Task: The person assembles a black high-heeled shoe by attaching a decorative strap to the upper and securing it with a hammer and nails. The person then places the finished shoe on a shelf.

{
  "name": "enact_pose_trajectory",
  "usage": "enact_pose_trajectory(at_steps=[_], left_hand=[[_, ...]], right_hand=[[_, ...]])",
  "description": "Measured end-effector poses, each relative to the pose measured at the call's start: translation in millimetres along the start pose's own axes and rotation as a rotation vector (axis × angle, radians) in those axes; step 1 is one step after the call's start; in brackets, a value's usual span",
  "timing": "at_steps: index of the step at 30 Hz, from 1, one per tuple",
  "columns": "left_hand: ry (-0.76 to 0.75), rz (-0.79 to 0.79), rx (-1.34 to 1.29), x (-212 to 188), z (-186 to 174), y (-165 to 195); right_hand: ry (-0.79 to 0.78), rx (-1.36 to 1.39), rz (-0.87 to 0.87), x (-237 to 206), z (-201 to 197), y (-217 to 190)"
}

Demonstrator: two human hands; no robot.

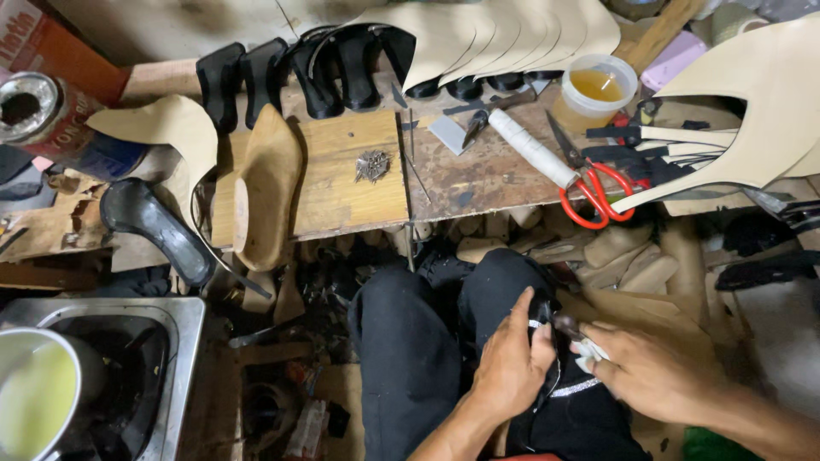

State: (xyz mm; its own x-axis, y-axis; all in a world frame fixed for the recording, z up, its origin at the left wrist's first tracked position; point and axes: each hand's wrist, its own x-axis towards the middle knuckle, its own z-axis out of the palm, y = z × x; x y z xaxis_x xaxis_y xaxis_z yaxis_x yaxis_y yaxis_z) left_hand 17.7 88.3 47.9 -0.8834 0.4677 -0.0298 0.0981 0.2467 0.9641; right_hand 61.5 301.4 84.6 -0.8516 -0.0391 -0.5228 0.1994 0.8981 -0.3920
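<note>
Both hands down on the lap, left hand (510, 363) clamped round a black shoe upper (541, 312), right hand (653, 371) pinching a small tool (566, 324) against it, mid-trimming, steadiness needed next.

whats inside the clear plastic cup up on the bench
The clear plastic cup holds an amber liquid, filling only its lower part. Nothing else shows in it. The cup's bottom is hidden under the liquid, so anything sunk there cannot be seen.
</note>
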Motion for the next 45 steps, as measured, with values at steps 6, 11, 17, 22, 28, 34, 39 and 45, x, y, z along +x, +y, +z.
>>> enact_pose_trajectory(at_steps=[6, 11, 17, 22, 28, 34, 39, 45], left_hand=[[-0.185, 0.042, -0.14, 5.0, -14.6, -14.9], [-0.21, -0.05, -0.328, 12.6, -27.0, -19.1], [-0.052, -0.124, 0.022, 8.7, -4.3, 10.4], [-0.037, -0.083, 0.059, 9.5, 1.2, 23.0], [-0.183, -0.117, -0.179, 14.6, -14.4, 2.9], [-0.246, -0.114, -0.214, 21.0, -20.8, -6.8], [-0.188, -0.14, -0.146, 20.9, -15.6, 7.2], [-0.055, -0.156, 0.066, 16.3, 0.6, 25.8]], right_hand=[[0.046, -0.282, 0.078, -13.4, -0.1, -19.8], [0.482, -0.14, -0.134, -10.9, 47.0, -33.2], [0.455, 0.088, -0.163, -13.9, 28.5, -32.9], [0.031, -0.072, 0.062, -19.6, -21.3, -31.9], [0.279, -0.258, 0.033, -18.0, 20.4, -37.6], [0.523, -0.101, -0.098, -11.0, 58.7, -24.4], [0.505, -0.116, -0.057, -14.7, 54.9, -27.1], [0.389, 0.037, -0.103, -24.8, 13.2, -38.4]])
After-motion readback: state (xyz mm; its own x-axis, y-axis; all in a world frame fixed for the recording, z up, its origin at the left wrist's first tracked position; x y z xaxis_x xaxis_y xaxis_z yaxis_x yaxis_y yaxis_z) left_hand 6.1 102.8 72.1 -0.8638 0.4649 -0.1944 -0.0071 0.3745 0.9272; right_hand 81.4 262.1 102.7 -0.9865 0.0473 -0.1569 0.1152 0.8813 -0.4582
